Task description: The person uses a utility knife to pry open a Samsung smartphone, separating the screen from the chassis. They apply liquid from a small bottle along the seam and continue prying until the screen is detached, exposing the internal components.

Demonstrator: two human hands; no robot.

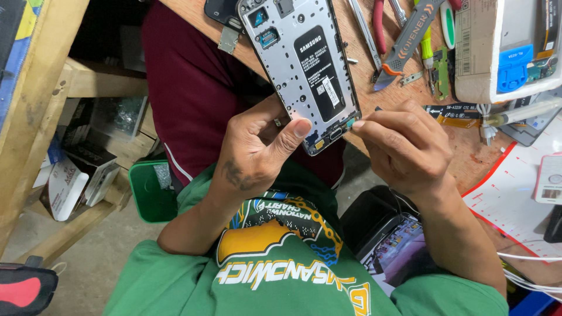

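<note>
My left hand (257, 146) holds an opened phone (301, 64) by its lower end, thumb pressed on the frame near the bottom edge. The phone's back is off, showing a silver inner frame and a black battery. My right hand (404, 146) is closed in a pinch, its fingertips touching the phone's bottom corner beside the charging port. Something small and thin sits in that pinch; a dark tip (377, 109) pokes out above the fingers, and I cannot tell what it is.
On the wooden table (468, 158) lie tweezers (366, 35), red-handled pliers (379, 26), an orange-and-grey pry tool (407, 38), a white box (497, 52), an orange flex cable (453, 120) and a red-edged sheet (515, 193). A green bin (149, 193) and cardboard boxes (76, 175) stand lower left.
</note>
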